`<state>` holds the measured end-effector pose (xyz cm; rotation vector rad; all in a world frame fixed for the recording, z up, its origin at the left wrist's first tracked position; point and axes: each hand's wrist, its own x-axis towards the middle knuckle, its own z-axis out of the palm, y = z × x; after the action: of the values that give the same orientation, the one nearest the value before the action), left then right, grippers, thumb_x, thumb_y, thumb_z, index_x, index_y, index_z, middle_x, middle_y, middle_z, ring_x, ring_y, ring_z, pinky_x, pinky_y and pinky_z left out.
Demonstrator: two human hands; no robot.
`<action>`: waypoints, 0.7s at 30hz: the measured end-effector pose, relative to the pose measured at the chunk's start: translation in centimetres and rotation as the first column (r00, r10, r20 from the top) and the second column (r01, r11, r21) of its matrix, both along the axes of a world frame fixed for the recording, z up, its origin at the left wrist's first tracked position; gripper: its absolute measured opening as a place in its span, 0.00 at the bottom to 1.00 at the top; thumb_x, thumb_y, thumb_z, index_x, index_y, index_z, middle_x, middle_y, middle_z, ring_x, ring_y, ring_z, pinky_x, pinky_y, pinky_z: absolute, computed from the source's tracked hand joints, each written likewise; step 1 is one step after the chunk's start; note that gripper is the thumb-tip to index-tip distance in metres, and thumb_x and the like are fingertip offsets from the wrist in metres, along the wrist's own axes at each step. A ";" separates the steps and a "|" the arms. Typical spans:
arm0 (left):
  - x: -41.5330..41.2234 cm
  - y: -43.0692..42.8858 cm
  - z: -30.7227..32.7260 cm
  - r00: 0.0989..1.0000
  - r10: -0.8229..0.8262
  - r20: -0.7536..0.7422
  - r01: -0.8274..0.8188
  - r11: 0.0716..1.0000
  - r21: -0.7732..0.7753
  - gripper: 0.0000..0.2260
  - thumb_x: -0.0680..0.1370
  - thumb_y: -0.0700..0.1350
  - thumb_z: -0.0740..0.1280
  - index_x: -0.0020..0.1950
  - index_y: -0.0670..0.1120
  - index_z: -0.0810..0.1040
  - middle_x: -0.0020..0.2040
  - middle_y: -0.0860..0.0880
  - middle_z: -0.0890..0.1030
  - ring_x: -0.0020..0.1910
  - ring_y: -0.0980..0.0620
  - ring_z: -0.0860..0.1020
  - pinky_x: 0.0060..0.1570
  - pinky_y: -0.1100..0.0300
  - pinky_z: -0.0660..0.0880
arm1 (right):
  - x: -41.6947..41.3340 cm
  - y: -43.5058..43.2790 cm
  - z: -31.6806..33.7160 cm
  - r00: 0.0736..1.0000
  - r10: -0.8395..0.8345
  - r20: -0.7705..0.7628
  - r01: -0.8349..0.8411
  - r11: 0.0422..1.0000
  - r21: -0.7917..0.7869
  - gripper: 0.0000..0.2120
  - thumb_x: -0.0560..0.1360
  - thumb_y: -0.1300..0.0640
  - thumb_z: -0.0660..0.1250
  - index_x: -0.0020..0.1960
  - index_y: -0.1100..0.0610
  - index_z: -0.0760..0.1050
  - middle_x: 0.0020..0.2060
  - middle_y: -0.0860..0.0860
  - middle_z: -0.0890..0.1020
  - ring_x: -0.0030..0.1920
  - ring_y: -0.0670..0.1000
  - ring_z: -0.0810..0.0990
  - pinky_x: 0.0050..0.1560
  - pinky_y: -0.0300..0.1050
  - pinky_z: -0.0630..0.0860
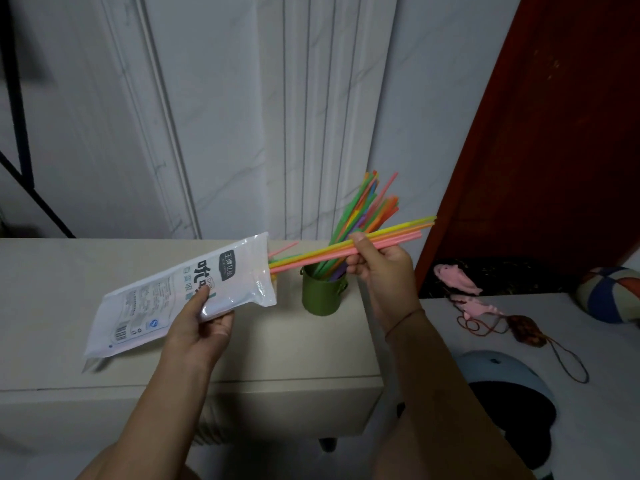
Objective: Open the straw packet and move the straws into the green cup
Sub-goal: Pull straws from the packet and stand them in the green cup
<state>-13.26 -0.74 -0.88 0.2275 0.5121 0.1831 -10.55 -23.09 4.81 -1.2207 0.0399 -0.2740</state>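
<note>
My left hand [204,323] grips the white straw packet [166,299], holding it above the beige cabinet top with its open mouth pointing right. My right hand [377,265] pinches a small bunch of pink, orange and yellow straws [391,237] that lie nearly level, their left ends just outside the packet mouth. One more pink straw [282,249] pokes out of the packet. Behind the bunch the green cup [322,292] stands on the cabinet, holding several coloured straws [363,206] that lean up and to the right.
The beige cabinet top [69,271] ends just right of the cup. Lower right is a white surface [519,337] with pink fabric shapes [457,277], a brown pendant on a cord [526,329] and a ball [613,294]. A pale blue and black helmet-like object [509,386] sits below.
</note>
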 end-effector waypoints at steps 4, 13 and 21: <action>0.2 0.5 0.1 1.000 0.025 0.005 -0.025 1.000 -0.016 0.16 0.75 0.33 0.66 0.60 0.47 0.76 0.50 0.47 0.86 0.51 0.48 0.84 0.51 0.51 0.80 | 0.3 -1.4 1.1 0.999 -0.020 0.030 0.021 0.999 -0.028 0.05 0.76 0.63 0.65 0.42 0.60 0.78 0.22 0.48 0.78 0.24 0.44 0.75 0.28 0.36 0.75; 0.8 1.2 -0.5 0.999 0.033 -0.023 -0.033 0.999 -0.006 0.13 0.76 0.33 0.66 0.58 0.46 0.77 0.47 0.47 0.86 0.51 0.49 0.83 0.56 0.51 0.78 | 0.4 -4.1 2.9 0.991 -0.119 0.066 0.124 0.990 -0.068 0.06 0.75 0.63 0.66 0.40 0.60 0.77 0.22 0.48 0.78 0.24 0.43 0.76 0.27 0.34 0.75; 0.8 1.4 -1.0 0.999 0.025 -0.043 -0.025 1.000 0.004 0.17 0.76 0.33 0.66 0.63 0.47 0.76 0.51 0.47 0.85 0.52 0.49 0.83 0.50 0.50 0.79 | 0.4 -5.2 3.5 0.964 -0.225 0.138 0.250 0.946 -0.205 0.06 0.75 0.62 0.66 0.47 0.66 0.77 0.29 0.55 0.77 0.24 0.43 0.77 0.28 0.34 0.75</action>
<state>-12.48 0.67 -1.91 0.2287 0.5576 0.2038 -10.14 -28.33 8.33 -1.4211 0.0607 -0.5713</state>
